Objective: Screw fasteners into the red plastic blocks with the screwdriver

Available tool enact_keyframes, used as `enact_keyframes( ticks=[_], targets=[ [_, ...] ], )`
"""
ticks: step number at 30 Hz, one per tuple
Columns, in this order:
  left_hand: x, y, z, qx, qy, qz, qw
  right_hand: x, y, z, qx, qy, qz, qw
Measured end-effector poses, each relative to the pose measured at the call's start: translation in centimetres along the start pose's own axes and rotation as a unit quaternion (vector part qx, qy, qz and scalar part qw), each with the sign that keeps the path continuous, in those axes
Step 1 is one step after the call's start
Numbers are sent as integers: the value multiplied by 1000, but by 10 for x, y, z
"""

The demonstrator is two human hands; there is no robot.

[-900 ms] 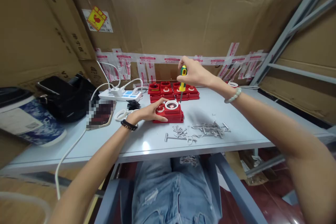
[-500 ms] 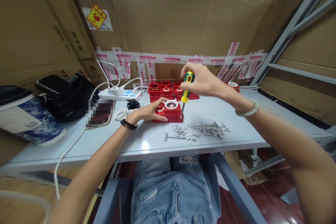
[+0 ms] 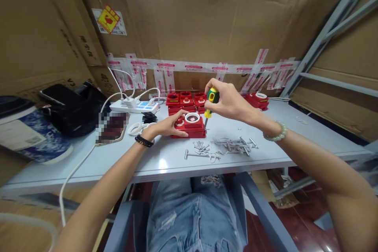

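A red box-shaped unit (image 3: 194,129) with a white ring on top lies on the table before me. Its left end is gripped by my left hand (image 3: 170,124), thumb at the near side and fingers over the far side. My right hand (image 3: 226,98) is wrapped round the yellow and green handle of a screwdriver (image 3: 212,100). The shaft points down, its tip at the right end of the red unit. Close by on the near side lie several loose screws (image 3: 201,147) and a heap of metal T-shaped pieces (image 3: 236,145).
More red units (image 3: 183,102) stand in a row behind, and another red unit (image 3: 256,100) sits at the back right. White rings (image 3: 136,128), a power strip (image 3: 138,106), a blurred phone (image 3: 112,128) and a black bag (image 3: 76,110) are on the left. Cardboard (image 3: 206,23) walls the back.
My right hand and the screwdriver's handle have dropped slightly and shifted right, the tip staying near the unit's right end. My left hand keeps its hold on the red unit.
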State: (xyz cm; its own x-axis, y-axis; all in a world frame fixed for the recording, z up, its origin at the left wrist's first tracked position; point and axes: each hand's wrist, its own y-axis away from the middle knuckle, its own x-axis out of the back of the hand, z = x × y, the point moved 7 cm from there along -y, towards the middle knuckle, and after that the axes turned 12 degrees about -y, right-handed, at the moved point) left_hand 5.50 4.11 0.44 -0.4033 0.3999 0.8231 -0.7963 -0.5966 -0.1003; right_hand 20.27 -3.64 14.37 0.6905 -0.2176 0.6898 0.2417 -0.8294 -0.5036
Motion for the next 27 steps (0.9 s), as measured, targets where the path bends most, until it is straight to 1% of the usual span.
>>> enact_keyframes(
  ticks=[2,7,12,16,18,20,22,24,25,26,27],
  targets=[
    [0,0,0,0,-4,2,1000,3,0,0,2,-9,11,1000],
    [1,-1,1,-4,-10,7,1000,9,2,1,-7,-28,15,999],
    [2,-1,1,-11,-2,12,1000,20,5,3,7,-27,54,998],
    [1,-2,1,-15,-41,31,999,10,14,14,-16,-4,28,999],
    [1,-4,3,-16,-64,64,996,5,18,17,-11,-1,14,1000],
    [0,-7,3,-8,-87,119,989,4,21,16,5,-18,23,1000],
    [1,-9,1,21,-114,185,976,9,21,13,23,-50,56,997],
    [2,-9,-2,45,-134,241,960,16,19,9,45,-76,106,990],
    [2,-8,-3,48,-135,255,956,18,17,7,57,-87,131,986],
    [1,-8,-3,45,-127,256,957,19,14,6,69,-97,151,981],
    [0,-8,-4,40,-112,245,962,17,11,4,82,-104,168,977]
  ],
)
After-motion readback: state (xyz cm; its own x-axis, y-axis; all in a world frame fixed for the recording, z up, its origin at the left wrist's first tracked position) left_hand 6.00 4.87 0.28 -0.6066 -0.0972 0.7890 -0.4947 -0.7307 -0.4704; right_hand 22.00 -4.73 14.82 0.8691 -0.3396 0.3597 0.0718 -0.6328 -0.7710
